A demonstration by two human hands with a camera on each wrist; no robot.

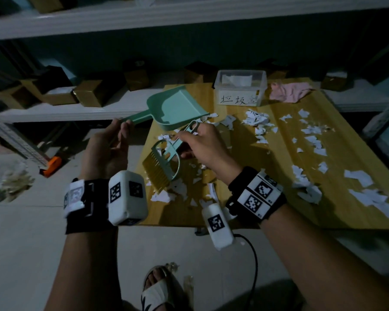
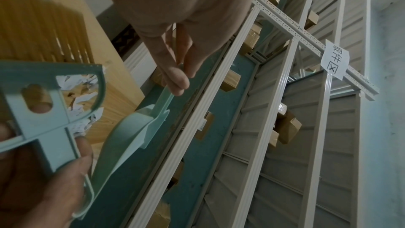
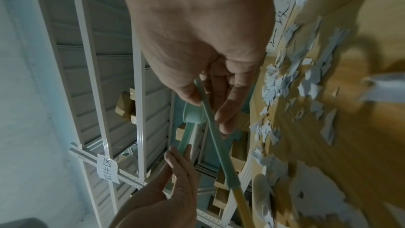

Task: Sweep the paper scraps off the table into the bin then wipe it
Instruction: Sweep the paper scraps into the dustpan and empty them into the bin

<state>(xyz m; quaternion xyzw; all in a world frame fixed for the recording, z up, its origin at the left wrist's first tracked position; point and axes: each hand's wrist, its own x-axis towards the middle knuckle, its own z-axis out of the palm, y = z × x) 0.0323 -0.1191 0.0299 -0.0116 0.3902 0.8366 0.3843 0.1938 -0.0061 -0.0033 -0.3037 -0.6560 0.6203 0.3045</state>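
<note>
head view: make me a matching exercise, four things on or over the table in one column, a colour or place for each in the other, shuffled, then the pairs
Things:
1. dustpan
2. brush
3. bin
4. cloth

Descriptions:
A. pink, far edge of the table
B. clear, with a handwritten label
C. handle held by the left hand
D. yellow bristles, held by the right hand

Pairs: 1-C, 2-D, 3-B, 4-A

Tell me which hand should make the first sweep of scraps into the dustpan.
Right. The right hand already grips the brush, bristles above the paper scraps on the table. The left hand holds the dustpan by its handle.
</note>
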